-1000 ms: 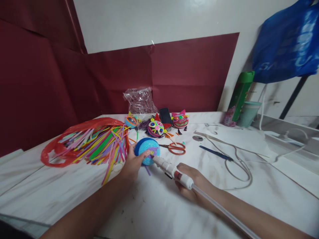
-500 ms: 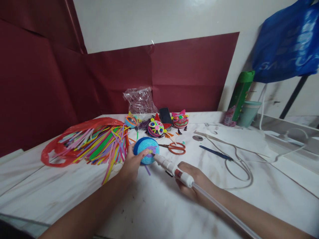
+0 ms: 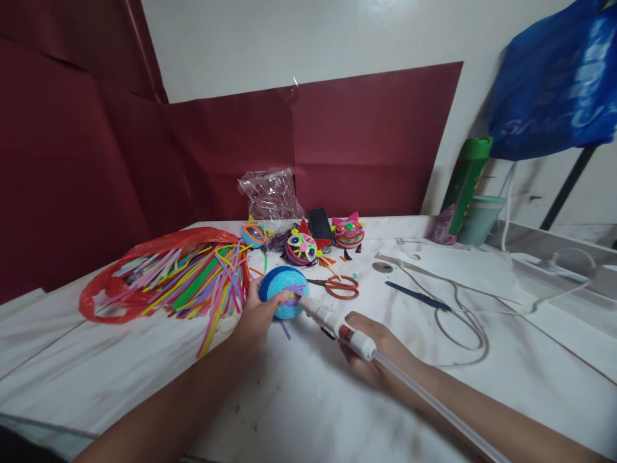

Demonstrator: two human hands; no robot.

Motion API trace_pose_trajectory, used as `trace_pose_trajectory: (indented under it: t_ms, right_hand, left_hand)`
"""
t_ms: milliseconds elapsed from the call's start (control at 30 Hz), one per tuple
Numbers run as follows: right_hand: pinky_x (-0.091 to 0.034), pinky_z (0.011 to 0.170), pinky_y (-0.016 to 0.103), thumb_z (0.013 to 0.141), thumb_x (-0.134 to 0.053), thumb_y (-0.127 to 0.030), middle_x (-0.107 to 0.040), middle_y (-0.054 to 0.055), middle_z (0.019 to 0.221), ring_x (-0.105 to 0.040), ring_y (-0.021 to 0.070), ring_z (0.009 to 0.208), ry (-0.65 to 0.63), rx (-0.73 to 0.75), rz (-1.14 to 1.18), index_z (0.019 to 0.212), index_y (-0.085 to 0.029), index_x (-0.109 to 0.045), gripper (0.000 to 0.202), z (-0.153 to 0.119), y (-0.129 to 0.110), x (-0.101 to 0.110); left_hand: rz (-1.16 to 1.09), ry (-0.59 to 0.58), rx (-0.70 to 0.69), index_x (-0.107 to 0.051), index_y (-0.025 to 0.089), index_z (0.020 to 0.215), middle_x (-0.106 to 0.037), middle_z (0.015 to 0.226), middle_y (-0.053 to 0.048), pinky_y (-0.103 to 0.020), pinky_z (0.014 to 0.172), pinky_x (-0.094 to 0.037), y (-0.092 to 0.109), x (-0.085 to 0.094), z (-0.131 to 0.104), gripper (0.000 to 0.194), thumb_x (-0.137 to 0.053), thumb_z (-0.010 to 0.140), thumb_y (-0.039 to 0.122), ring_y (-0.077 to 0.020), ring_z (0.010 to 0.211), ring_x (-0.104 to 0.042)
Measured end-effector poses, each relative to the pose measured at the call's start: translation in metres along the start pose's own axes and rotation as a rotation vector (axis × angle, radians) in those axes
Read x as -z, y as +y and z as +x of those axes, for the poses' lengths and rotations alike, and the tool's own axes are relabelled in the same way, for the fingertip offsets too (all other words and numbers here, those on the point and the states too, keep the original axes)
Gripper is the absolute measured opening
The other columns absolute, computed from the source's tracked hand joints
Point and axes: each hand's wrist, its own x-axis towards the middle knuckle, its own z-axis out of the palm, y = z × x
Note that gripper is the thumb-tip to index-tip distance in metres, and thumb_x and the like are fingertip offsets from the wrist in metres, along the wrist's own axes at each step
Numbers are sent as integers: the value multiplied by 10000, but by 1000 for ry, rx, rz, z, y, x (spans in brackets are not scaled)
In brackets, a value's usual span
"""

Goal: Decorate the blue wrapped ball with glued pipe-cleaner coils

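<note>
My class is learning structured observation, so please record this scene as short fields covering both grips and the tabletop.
Left grip: holding purple-centred, round, coiled blue craft piece
Right grip: holding white plastic glue gun, clear stick at its rear
Nozzle: at the craft piece's centre; contact unclear
Left side: red plastic bag with multicoloured thin strips
Right of craft piece: orange-handled metal scissors
Behind craft piece: round, pink-nosed animal face
Surface: white marbled tabletop
</note>
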Motion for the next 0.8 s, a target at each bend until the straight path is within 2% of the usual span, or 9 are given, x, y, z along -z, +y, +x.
trace_pose_trajectory:
  t_ms: [167, 333, 533, 800]
  right_hand:
    - [-405, 490, 206, 784, -421, -93, -512, 12, 609, -492, 112, 528, -32, -33, -2, 652, -191, -422, 164, 1, -4, 1]
    - [-416, 508, 208, 727, -453, -55, -526, 20, 635, -503, 118, 554, -58, -26, -5, 667, -190, -434, 149, -1, -1, 0]
    - [-408, 508, 213, 719, -457, -52, -512, 14, 633, -494, 121, 560, -2, -11, 23, 668, -190, -433, 148, -1, -1, 2]
    - [-404, 502, 208, 716, -455, -61, -516, 9, 623, -494, 116, 548, -24, -28, 4, 652, -186, -437, 142, -2, 2, -2]
  left_hand:
    - [9, -4, 1, -459, 213, 1162, -625, 984, -69, -308, 723, -508, 2, -1, 0, 647, -751, 601, 347, -188, 839, -622]
    - [-8, 2, -1, -456, 218, 1177, -638, 955, -63, -307, 718, -509, -2, 1, 1, 665, -756, 597, 342, -186, 812, -629]
    - [51, -30, -7, -409, 248, 1231, -624, 994, -58, -316, 742, -504, 0, 1, 1, 705, -742, 622, 370, -181, 843, -616]
    - [14, 7, 0, -417, 231, 1201, -607, 999, -70, -327, 757, -497, 4, -2, 0, 680, -745, 615, 336, -190, 855, -613]
